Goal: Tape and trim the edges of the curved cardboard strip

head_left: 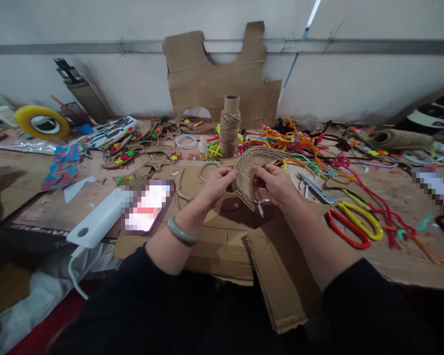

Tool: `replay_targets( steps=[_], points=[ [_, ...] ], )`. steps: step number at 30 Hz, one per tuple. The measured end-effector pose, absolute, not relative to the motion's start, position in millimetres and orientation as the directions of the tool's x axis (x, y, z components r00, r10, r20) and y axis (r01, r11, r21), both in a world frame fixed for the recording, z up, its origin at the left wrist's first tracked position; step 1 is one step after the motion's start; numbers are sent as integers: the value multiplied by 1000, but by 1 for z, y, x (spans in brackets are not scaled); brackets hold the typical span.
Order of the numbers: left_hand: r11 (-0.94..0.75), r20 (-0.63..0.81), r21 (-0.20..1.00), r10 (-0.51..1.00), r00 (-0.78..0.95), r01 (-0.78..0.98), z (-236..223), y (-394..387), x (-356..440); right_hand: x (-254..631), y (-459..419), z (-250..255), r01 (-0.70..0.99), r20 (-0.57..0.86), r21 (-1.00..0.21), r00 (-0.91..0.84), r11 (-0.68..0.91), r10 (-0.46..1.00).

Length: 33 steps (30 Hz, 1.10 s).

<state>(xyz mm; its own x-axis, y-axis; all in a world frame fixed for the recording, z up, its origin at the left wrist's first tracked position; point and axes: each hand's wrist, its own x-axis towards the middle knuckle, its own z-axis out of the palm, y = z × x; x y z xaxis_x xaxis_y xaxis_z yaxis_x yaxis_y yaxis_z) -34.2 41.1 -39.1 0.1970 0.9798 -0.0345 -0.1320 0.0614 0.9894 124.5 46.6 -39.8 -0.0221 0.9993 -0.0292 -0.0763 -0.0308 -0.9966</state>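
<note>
My left hand (218, 185) pinches the left edge of a curved cardboard piece (247, 178) with rows of jute twine along its border. On the other side my right hand (276, 183) is closed, its fingertips at the inner side of the same piece; part of them is hidden behind it. The piece is held up above a larger sheet of cardboard (210, 251). Just behind it stands a spool of twine (230, 135), upright on a cardboard tube. A small glue bottle (202, 148) is beside the spool.
Red-and-yellow-handled scissors (350, 240) and a utility knife (316, 190) lie to the right, near colourful pipe cleaners (299, 135). At left are a phone (148, 207), a white power strip (96, 222), tape (40, 123) and twine pieces (155, 158). Cut cardboard (222, 81) leans on the wall.
</note>
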Motion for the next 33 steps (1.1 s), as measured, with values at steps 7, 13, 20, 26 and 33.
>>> replay_targets(
  steps=[7, 13, 20, 26, 33],
  points=[
    [50, -22, 991, 976, 215, -124, -43, 41, -35, 125, 47, -45, -27, -19, -999, -59, -21, 998],
    [53, -36, 996, 977, 212, -76, -43, 42, -36, 127, 48, -46, -33, -30, -999, -92, -34, 995],
    [89, -61, 990, 967, 248, -105, -39, 40, -34, 125, 46, -44, 22, -4, -1000, -97, -2, 995],
    [25, -1, 994, 975, 222, -108, -43, 40, -33, 124, 44, -41, 112, -46, -993, -200, -24, 979],
    [27, -2, 990, 983, 182, -136, -43, 42, -35, 127, 46, -47, 213, -35, -977, -243, 18, 969]
  ],
)
